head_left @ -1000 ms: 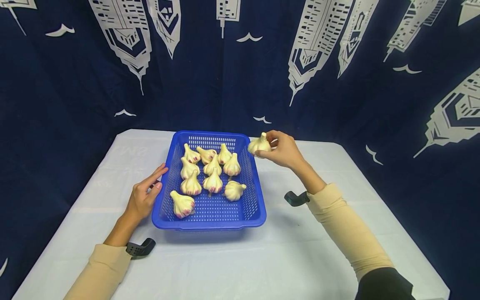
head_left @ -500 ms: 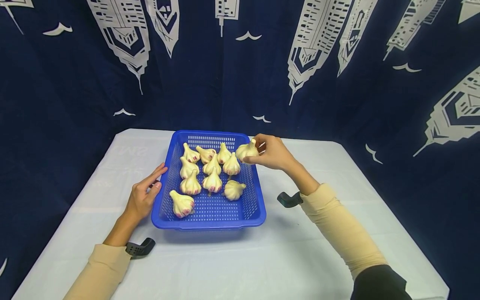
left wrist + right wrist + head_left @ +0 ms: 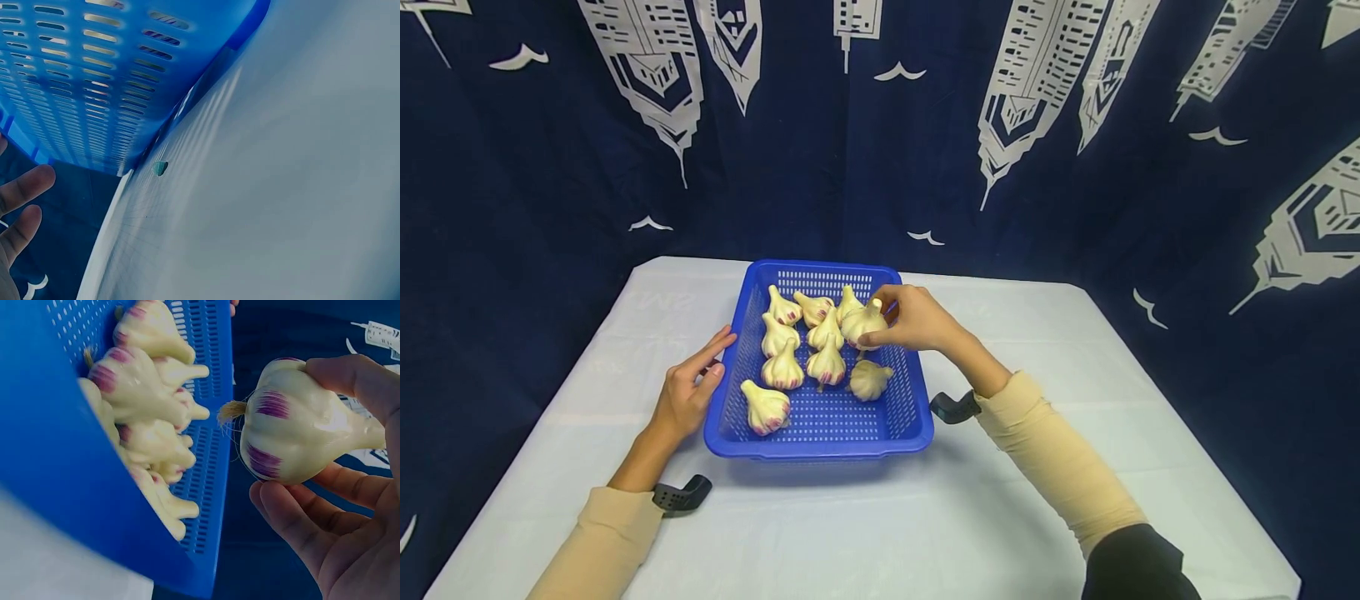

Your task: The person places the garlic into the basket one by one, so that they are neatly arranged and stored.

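Observation:
My right hand (image 3: pixel 917 321) pinches a garlic bulb (image 3: pixel 864 324) between thumb and fingers, stem upward, over the right part of a blue basket (image 3: pixel 820 450). Purple streaks and a tuft of dry roots show on this garlic bulb (image 3: pixel 294 425) in the right wrist view. Inside the basket sit several more garlic bulbs (image 3: pixel 782 367), mostly toward the left and back. My left hand (image 3: pixel 688 392) is at the basket's left rim, its fingers extended and fingertips right at the edge. In the left wrist view, two of its fingers (image 3: pixel 28 190) show beside the slotted basket wall (image 3: pixel 94 75).
The basket stands on a table with a white cloth (image 3: pixel 1000 483). Behind hangs a dark blue curtain (image 3: pixel 820 167) printed with white buildings. A small greenish spot (image 3: pixel 160 168) shows on the cloth beside the basket in the left wrist view.
My right hand has carried the garlic bulb leftward and down, from beyond the basket's right rim to over the bulbs inside. The left hand has stayed at the rim.

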